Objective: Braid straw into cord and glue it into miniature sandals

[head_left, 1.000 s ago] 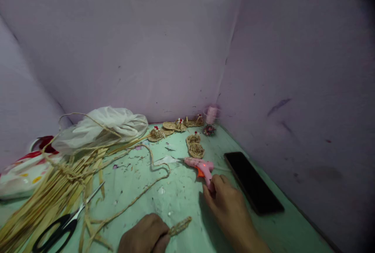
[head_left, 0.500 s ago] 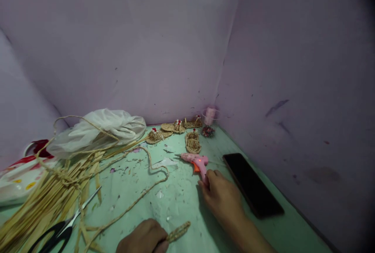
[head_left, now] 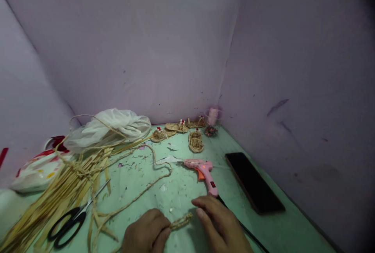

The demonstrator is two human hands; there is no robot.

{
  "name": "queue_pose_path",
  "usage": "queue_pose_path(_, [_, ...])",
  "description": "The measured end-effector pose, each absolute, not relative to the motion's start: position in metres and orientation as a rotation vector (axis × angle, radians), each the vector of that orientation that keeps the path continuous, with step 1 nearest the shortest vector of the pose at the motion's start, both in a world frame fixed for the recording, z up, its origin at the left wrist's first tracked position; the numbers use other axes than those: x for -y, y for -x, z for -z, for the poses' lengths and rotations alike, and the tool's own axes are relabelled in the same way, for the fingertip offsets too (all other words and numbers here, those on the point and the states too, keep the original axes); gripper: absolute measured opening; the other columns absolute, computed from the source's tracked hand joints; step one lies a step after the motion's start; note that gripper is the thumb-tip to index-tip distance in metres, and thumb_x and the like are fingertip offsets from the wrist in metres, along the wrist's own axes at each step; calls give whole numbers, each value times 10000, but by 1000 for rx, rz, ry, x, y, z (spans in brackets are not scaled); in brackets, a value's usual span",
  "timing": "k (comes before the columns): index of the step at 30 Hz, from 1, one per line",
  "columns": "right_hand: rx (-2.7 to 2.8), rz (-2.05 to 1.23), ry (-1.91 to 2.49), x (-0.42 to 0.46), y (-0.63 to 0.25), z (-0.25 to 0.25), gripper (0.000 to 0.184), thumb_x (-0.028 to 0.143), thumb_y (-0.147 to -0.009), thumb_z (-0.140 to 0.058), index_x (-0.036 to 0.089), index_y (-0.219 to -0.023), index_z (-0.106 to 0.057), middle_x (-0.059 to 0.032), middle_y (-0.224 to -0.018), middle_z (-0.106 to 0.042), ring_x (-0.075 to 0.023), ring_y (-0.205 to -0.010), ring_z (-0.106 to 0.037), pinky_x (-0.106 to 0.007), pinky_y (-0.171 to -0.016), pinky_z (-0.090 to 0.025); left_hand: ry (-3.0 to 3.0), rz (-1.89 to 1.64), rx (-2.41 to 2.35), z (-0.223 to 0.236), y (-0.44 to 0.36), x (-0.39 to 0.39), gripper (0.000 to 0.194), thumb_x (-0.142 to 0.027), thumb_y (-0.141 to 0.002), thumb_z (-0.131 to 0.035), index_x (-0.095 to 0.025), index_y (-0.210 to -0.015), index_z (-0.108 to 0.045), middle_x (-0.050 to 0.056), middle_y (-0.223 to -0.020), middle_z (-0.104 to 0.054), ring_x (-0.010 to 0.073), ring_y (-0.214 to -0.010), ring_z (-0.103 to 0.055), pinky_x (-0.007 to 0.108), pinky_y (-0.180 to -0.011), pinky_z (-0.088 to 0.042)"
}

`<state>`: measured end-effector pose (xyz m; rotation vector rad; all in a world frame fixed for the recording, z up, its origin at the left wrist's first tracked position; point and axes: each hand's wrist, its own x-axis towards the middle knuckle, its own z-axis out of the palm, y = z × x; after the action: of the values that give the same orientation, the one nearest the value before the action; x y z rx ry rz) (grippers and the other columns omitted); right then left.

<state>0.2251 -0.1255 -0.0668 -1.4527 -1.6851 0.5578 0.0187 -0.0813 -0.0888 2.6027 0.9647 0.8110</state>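
Observation:
My left hand (head_left: 145,231) is closed on a short braided straw piece (head_left: 181,221) at the bottom middle, just above the green table (head_left: 181,190). My right hand (head_left: 218,221) lies beside the braid's free end, fingers curled toward it and close to touching; it holds nothing. The pink glue gun (head_left: 202,170) lies on the table just beyond my right hand, its red light on, no hand on it. A long braided straw cord (head_left: 146,190) winds across the table to the left.
A dark phone (head_left: 253,182) lies at the right. Black-handled scissors (head_left: 68,219) and a bundle of straw strips (head_left: 55,198) lie at the left. A white plastic bag (head_left: 111,128), small woven straw sandals (head_left: 195,143) and a pink spool (head_left: 212,115) sit by the back wall.
My right hand let go of the glue gun's handle and drew back toward the braided piece in my left hand. The glue gun now lies free on the table.

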Motion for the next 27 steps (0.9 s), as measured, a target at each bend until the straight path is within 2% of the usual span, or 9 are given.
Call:
queue_pose_path(6, [1726, -756, 1427, 127, -219, 70, 275, 280, -886, -400, 172, -910, -652, -63, -852, -688, -173, -792, -623, -263, -711, -461, -2552, -862, -979, 84, -23, 87, 161, -190, -844, -443, -202, -773, -587, 15, -692, -579, 129, -640, -583, 206, -574, -454])
queue_pose_path(17, [1999, -622, 1443, 131, -218, 69, 199, 181, -806, -471, 182, -887, -653, -58, -809, -666, -170, -752, -596, -253, -674, -437, -2616, -857, -1033, 81, -25, 88, 177, -173, -814, -443, -190, -716, -590, 25, -667, -589, 139, -623, -574, 211, -552, -444])
queue_pose_path(21, [2077, -483, 1381, 130, -222, 84, 294, 124, -746, -510, 187, -1018, -603, -63, -861, -653, -176, -789, -589, -263, -696, -441, -2601, -830, -1048, 81, -24, 89, 179, -179, -815, -438, -191, -724, -592, 24, -668, -587, 142, -623, -571, 220, -559, -446])
queue_pose_path(23, [2114, -416, 1335, 129, -224, 90, 327, 123, -759, -496, 173, -1071, -580, -76, -869, -653, -180, -792, -592, -270, -700, -444, -2591, -825, -1050, 82, -24, 89, 175, -182, -814, -442, -193, -724, -592, 24, -668, -587, 144, -624, -571, 222, -559, -447])
queue_pose_path(27, [2161, -365, 1321, 127, -223, 85, 293, 143, -798, -471, 198, -1057, -597, -54, -787, -652, -162, -716, -593, -239, -639, -434, -2581, -816, -1057, 81, -24, 90, 184, -178, -820, -438, -195, -721, -593, 23, -669, -589, 144, -633, -575, 222, -563, -446])
